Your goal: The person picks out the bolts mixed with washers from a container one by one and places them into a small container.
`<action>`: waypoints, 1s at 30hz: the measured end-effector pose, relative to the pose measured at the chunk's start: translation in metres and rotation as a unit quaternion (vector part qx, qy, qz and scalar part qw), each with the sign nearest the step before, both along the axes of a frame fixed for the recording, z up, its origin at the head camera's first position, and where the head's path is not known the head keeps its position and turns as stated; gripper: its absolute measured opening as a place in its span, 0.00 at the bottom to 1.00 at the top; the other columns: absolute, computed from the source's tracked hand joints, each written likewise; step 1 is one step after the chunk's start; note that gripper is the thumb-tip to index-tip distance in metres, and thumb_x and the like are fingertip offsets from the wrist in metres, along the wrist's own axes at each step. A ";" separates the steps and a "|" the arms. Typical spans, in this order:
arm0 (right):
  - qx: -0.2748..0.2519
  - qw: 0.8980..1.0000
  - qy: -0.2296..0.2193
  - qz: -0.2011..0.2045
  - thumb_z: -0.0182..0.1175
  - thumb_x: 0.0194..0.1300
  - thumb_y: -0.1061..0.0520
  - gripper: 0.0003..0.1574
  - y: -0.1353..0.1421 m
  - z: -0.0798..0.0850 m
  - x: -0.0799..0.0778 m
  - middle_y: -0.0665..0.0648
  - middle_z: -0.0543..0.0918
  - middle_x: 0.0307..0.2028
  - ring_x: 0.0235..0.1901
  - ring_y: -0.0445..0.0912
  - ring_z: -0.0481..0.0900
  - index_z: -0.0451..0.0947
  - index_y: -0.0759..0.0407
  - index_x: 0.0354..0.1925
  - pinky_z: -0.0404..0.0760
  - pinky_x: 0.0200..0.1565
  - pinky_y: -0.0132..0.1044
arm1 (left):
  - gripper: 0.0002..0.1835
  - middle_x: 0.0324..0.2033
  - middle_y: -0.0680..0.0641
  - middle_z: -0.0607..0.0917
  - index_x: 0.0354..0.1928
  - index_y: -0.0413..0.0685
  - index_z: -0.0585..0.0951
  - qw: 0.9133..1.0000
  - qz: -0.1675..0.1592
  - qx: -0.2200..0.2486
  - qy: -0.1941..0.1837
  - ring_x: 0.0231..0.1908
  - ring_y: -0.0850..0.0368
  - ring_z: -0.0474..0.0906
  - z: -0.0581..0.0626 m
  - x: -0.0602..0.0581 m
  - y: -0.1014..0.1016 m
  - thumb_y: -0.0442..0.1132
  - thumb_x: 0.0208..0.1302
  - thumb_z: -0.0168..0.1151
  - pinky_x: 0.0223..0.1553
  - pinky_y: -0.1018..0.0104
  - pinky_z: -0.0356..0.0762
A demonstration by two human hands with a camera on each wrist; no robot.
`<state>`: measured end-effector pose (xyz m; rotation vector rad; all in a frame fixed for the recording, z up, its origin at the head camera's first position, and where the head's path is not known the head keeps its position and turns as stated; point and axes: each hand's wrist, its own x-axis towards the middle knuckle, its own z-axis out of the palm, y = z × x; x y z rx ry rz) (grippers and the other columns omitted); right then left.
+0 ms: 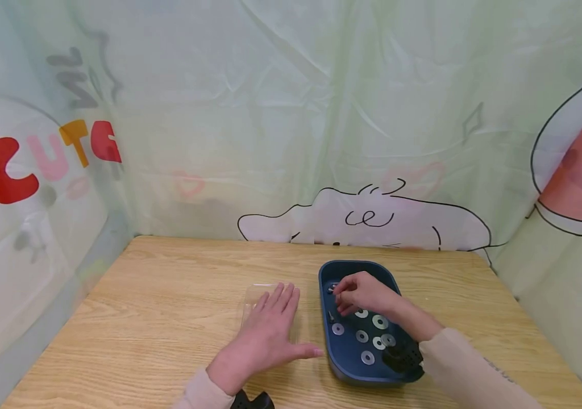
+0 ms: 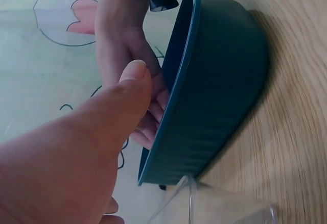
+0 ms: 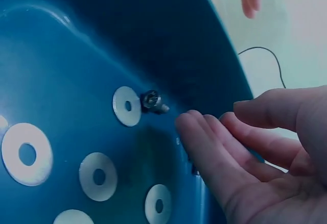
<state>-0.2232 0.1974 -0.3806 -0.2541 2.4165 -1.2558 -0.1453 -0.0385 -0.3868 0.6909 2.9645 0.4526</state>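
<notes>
My right hand (image 1: 365,292) reaches into a dark blue bin (image 1: 339,366), its fingers loosely bent and the thumb apart from them. Nothing shows between those fingertips in the right wrist view. Just beyond them, a small screw (image 3: 153,100) lies beside a flat metal washer (image 3: 126,105) near the bin's wall; another small dark piece is mostly hidden behind the fingers. Several more washers (image 3: 26,154) are spread over the bin floor. My left hand (image 1: 267,335), fingers straight and thumb out to the side, is over a clear plastic box (image 1: 252,295), covering much of it.
The bin and the clear box stand side by side on a wooden table (image 1: 132,318). Behind the table hangs a pale printed curtain (image 1: 219,113), with more of it along both sides. Each wrist carries a black camera mount (image 1: 252,400).
</notes>
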 end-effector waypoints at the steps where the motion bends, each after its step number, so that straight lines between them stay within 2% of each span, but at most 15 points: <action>1: 0.001 1.000 -0.002 0.003 0.54 0.68 0.66 0.15 0.000 -0.001 0.000 0.64 0.85 0.39 0.36 0.50 0.87 0.78 0.73 0.49 0.88 0.44 0.45 | 0.62 0.78 0.43 0.54 0.77 0.44 0.54 1.000 -0.002 0.000 0.000 0.78 0.46 0.46 0.000 0.000 0.001 0.80 0.52 0.54 0.76 0.45 0.51; 7: 0.016 1.000 -0.012 0.011 0.54 0.69 0.64 0.15 0.000 -0.008 0.002 0.63 0.85 0.38 0.36 0.51 0.87 0.79 0.74 0.49 0.88 0.45 0.47 | 0.61 0.78 0.45 0.53 0.78 0.47 0.53 0.999 -0.013 0.024 -0.017 0.79 0.48 0.44 -0.003 0.002 0.011 0.80 0.52 0.55 0.77 0.46 0.48; 12: 0.031 0.999 -0.016 0.010 0.54 0.69 0.65 0.14 0.000 -0.014 0.001 0.63 0.85 0.38 0.35 0.51 0.87 0.80 0.73 0.47 0.88 0.44 0.45 | 0.61 0.78 0.46 0.54 0.78 0.46 0.54 0.999 -0.025 0.024 -0.025 0.79 0.49 0.45 -0.006 0.002 0.021 0.81 0.52 0.52 0.77 0.46 0.50; 19: 0.024 0.999 -0.018 0.012 0.54 0.69 0.65 0.15 -0.003 -0.017 0.001 0.63 0.86 0.36 0.35 0.52 0.87 0.80 0.74 0.47 0.88 0.43 0.45 | 0.61 0.78 0.47 0.54 0.79 0.50 0.53 0.999 -0.035 0.004 -0.031 0.79 0.51 0.46 -0.009 0.003 0.031 0.84 0.52 0.46 0.77 0.48 0.51; 24: 0.028 0.999 -0.018 0.007 0.54 0.69 0.65 0.14 -0.007 -0.018 0.003 0.62 0.87 0.36 0.34 0.53 0.88 0.82 0.74 0.46 0.88 0.42 0.45 | 0.60 0.79 0.47 0.52 0.79 0.51 0.51 0.998 -0.048 -0.003 -0.036 0.79 0.53 0.45 -0.011 0.003 0.036 0.83 0.54 0.46 0.77 0.48 0.50; 30: 0.027 0.999 -0.022 0.008 0.53 0.69 0.66 0.14 -0.009 -0.020 0.002 0.62 0.88 0.35 0.34 0.53 0.89 0.82 0.74 0.46 0.88 0.40 0.43 | 0.61 0.79 0.48 0.51 0.79 0.51 0.50 0.998 -0.046 -0.013 -0.033 0.79 0.54 0.45 -0.013 0.004 0.039 0.83 0.52 0.48 0.77 0.49 0.49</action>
